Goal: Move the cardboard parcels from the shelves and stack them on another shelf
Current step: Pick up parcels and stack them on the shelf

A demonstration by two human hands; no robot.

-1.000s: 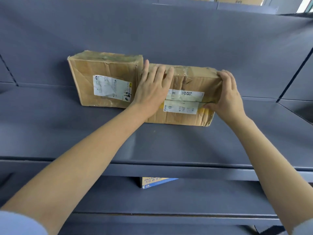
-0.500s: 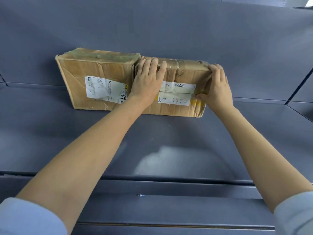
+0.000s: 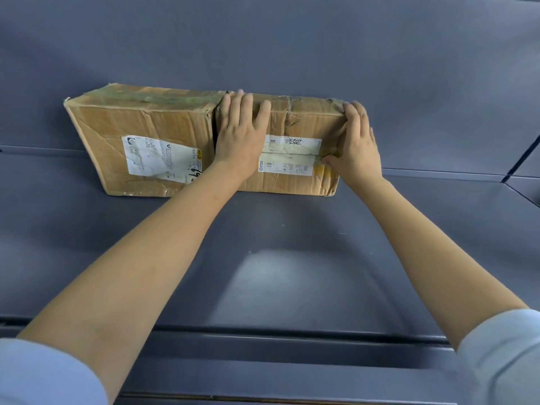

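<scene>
Parcels sat side by side at the back of the grey shelf (image 3: 292, 258): left parcel (image 3: 140, 135) untouched, right parcel (image 3: 292, 171) under the flat-fingered left hand (image 3: 238, 135), its right end gripped by the right hand (image 3: 358, 147).

head view, close, down onto shelf (image 3: 277, 235)

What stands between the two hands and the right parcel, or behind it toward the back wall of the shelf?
Nothing visible. The left hand lies flat on the right parcel's front; the right hand grips its right end. The left parcel sits close beside it. The back wall is just behind.
</scene>
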